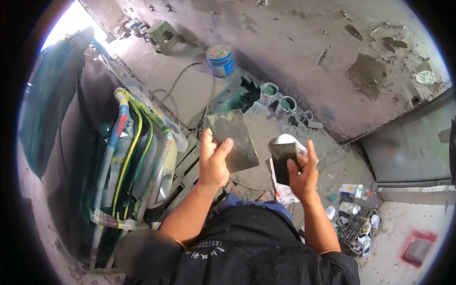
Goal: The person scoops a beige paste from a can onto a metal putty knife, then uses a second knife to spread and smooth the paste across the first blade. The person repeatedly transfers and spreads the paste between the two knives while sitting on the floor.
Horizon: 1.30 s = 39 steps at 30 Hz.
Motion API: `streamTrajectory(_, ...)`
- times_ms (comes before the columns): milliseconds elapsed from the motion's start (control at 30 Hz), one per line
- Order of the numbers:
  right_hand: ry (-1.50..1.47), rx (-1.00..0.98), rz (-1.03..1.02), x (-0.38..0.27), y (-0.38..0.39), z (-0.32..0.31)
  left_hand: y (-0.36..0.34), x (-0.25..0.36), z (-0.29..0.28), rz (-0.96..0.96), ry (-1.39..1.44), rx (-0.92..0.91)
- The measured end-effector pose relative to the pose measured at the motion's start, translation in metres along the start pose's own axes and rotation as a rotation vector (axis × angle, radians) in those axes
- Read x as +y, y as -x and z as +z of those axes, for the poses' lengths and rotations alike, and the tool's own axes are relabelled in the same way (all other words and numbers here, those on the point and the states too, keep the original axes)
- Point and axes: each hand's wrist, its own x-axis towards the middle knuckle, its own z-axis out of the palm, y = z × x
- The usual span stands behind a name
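My left hand (216,159) grips a dark grey, flat rectangular plate (237,142) by its left edge, thumb on top and fingers hidden beneath. Faint yellowish smears mark the plate's far side. To its right, my right hand (303,173) holds a smaller black, flat rectangular piece (282,161) with the thumb across its face. Its index finger is raised and slightly blurred. I cannot tell exactly what the black piece is. The two pieces are apart from each other. Behind the black piece show a round white lid (286,138) and a crumpled white bag (286,194).
Masked, taped car parts (114,156) stand at left. A blue bucket (221,60), a stool (163,37) and a looping hose (178,78) lie beyond. Paint cans (269,93) line the peeling wall. At right, a black crate (354,232) sits among bottles and cups.
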Motion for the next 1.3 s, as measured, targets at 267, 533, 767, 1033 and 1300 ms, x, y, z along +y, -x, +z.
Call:
streamTrajectory(267, -0.852, -0.59, 0.45, -0.041, -0.016, -0.003, 0.004, -0.009, -0.002, -0.524, 0.236, -0.156)
streamTrajectory(533, -0.767, -0.231, 0.433, -0.006, -0.038, 0.001, 0.002, -0.003, -0.01, -0.283, 0.161, -0.13)
streamTrajectory(767, -0.163, -0.237, 0.112, -0.002, -0.039, 0.018, 0.004, -0.013, -0.026, 0.077, -0.389, -0.161)
streamTrajectory(1033, -0.029, -0.198, 0.134, -0.029, -0.073, -0.004, -0.005, -0.009, -0.049, -0.033, -0.441, -0.082)
streamTrajectory(1300, 0.138, -0.425, 0.074, -0.048, -0.049, 0.008, -0.022, -0.01, -0.052, -0.041, -0.879, -0.258)
